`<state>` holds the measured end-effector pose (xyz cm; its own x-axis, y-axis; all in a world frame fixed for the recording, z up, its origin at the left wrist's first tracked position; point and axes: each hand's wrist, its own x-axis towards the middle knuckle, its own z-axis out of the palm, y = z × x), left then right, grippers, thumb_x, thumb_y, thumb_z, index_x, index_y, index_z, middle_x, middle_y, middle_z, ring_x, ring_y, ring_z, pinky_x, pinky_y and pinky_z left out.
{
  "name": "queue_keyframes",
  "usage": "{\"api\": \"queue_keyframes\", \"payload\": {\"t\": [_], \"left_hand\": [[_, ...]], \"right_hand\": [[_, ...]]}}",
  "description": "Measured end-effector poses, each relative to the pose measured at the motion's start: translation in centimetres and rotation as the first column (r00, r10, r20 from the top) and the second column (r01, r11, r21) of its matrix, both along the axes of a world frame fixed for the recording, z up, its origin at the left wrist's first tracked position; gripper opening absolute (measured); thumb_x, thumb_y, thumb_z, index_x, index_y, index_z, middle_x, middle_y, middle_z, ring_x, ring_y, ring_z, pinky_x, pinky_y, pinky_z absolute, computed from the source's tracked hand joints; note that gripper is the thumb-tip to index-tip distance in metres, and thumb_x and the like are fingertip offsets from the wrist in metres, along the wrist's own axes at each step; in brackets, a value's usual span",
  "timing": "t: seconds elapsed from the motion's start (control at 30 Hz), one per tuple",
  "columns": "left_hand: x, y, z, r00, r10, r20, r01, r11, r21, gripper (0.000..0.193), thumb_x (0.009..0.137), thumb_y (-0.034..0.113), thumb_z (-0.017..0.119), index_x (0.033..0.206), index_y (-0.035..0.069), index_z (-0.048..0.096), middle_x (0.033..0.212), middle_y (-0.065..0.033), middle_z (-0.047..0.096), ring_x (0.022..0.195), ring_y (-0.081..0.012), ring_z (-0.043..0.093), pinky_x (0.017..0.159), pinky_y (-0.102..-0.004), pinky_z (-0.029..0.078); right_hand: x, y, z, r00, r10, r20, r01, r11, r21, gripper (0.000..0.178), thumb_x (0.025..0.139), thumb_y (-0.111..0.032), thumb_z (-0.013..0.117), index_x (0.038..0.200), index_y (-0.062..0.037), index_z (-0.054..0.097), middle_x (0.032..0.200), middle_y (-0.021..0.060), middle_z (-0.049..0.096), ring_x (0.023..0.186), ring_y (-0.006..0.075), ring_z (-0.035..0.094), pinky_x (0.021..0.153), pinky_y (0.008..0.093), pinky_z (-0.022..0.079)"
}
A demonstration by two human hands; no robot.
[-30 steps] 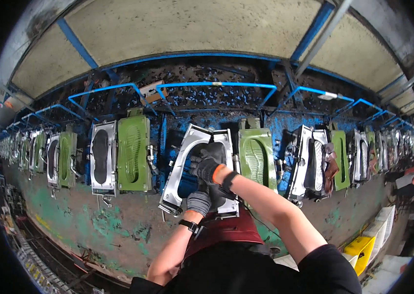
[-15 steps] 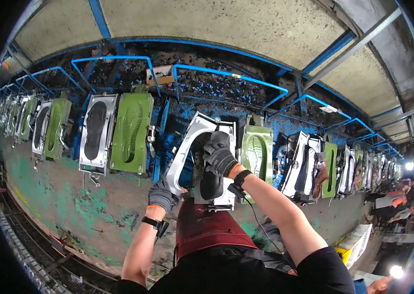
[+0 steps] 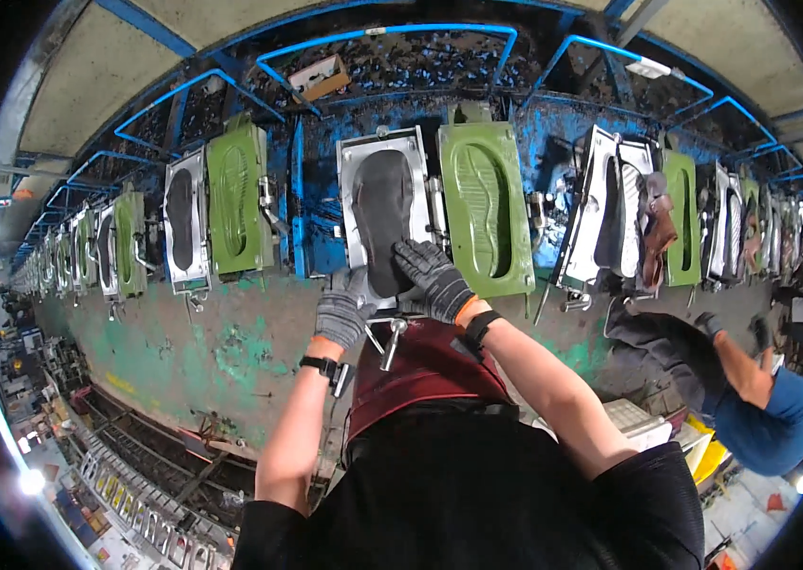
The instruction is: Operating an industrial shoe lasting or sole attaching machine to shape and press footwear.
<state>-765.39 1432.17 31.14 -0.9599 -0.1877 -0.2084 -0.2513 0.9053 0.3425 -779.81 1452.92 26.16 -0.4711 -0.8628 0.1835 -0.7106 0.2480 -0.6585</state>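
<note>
A dark grey shoe sole (image 3: 384,204) lies in the silver mould half (image 3: 348,157) in front of me, its edge ringed by the metal frame. My right hand (image 3: 434,282), in a grey knit glove, rests with outstretched fingers on the heel end and the frame beside it. At the frame's lower left corner, my gloved left hand (image 3: 340,313) touches the metal, its fingers pointing upward and loosely extended. Hinged beside this half stands a green mould half (image 3: 487,204) with a sole-shaped hollow. A metal handle (image 3: 392,344) sticks out below the frame.
Similar moulds run left and right, including a green one (image 3: 235,199) and a silver one (image 3: 586,214) with a brown piece (image 3: 658,233). Blue rails (image 3: 392,36) stand behind them. A co-worker in a blue shirt (image 3: 770,418) bends at the right. A cardboard box (image 3: 319,78) sits behind.
The silver frame, tilted up in my left hand before, now lies flat around the sole. My right hand has let go of the sole's middle and moved to its heel. The view has shifted.
</note>
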Motion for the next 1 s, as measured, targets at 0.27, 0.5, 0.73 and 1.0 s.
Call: {"api": "queue_keyframes", "payload": {"t": [0.27,0.5,0.73,1.0], "left_hand": [[-1.5,-2.2,-1.8,0.894,-0.447,0.026,0.441,0.87,-0.223,0.05,0.091,0.023,0.061,0.138,0.005,0.059,0.139,-0.0143,0.058,0.136,-0.0339,0.047,0.117,-0.0471,0.037],[-3.8,-4.4,-1.3,0.803,-0.595,-0.038,0.578,0.792,-0.199,0.041,0.087,0.022,0.06,0.121,0.001,0.067,0.125,-0.0142,0.065,0.126,-0.0328,0.054,0.113,-0.0442,0.041],[-15.0,-0.1,-2.0,0.876,-0.177,-0.448,0.161,0.984,-0.075,0.066,0.092,0.043,0.061,0.141,-0.001,0.055,0.149,-0.0224,0.049,0.144,-0.0423,0.035,0.123,-0.0578,0.022],[-17.7,-3.6,-2.2,0.887,-0.387,-0.253,0.361,0.921,-0.146,0.095,0.083,0.062,0.065,0.151,-0.002,0.045,0.161,-0.0239,0.035,0.149,-0.05,0.024,0.123,-0.0642,0.013]], "right_hand": [[2.3,-1.0,-0.3,0.972,-0.016,-0.236,0.029,0.998,0.053,0.087,0.075,-0.041,0.078,0.146,0.0008,0.051,0.16,0.0209,0.039,0.148,0.0379,0.036,0.122,0.0551,0.026],[8.7,-3.4,2.6,0.967,-0.232,-0.104,0.249,0.948,0.199,0.108,0.072,-0.061,0.075,0.146,0.0124,0.045,0.159,0.0353,0.029,0.148,0.0537,0.026,0.123,0.0622,0.019],[12.1,-5.8,0.9,0.891,-0.291,-0.348,0.441,0.737,0.513,0.078,0.088,-0.027,0.058,0.152,0.011,0.035,0.163,0.0336,0.027,0.152,0.0508,0.025,0.124,0.062,0.016],[11.5,-6.0,0.0,0.889,-0.345,-0.302,0.45,0.785,0.425,0.076,0.084,-0.018,0.057,0.154,0.0039,0.037,0.161,0.0298,0.033,0.15,0.0448,0.033,0.122,0.0608,0.022]]}}
